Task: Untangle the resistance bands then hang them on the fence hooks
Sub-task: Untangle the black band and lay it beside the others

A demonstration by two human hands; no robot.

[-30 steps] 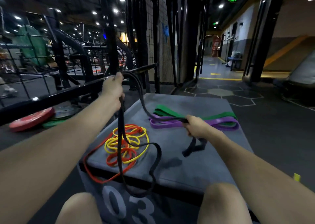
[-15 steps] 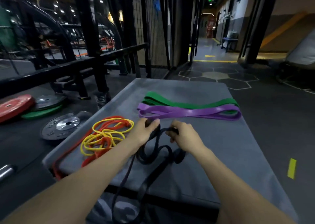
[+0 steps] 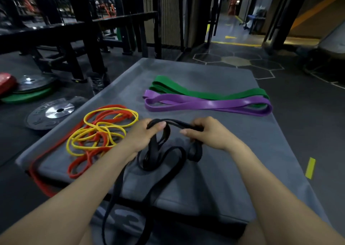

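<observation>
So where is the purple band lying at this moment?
In the head view, the purple band lies flat on the far right part of the grey box top, directly in front of the green band, beyond both hands.

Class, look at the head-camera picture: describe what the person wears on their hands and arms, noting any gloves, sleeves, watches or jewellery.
Nothing is worn. The left hand and right hand are bare, with no gloves or rings visible. Both forearms are uncovered right down to the picture's lower edge: no sleeves, watch, wristband or bracelet show. The fingernails look short and unpainted.

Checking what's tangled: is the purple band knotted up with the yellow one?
No, the purple band lies apart beside the green band; the yellow band tangles with the orange.
</observation>
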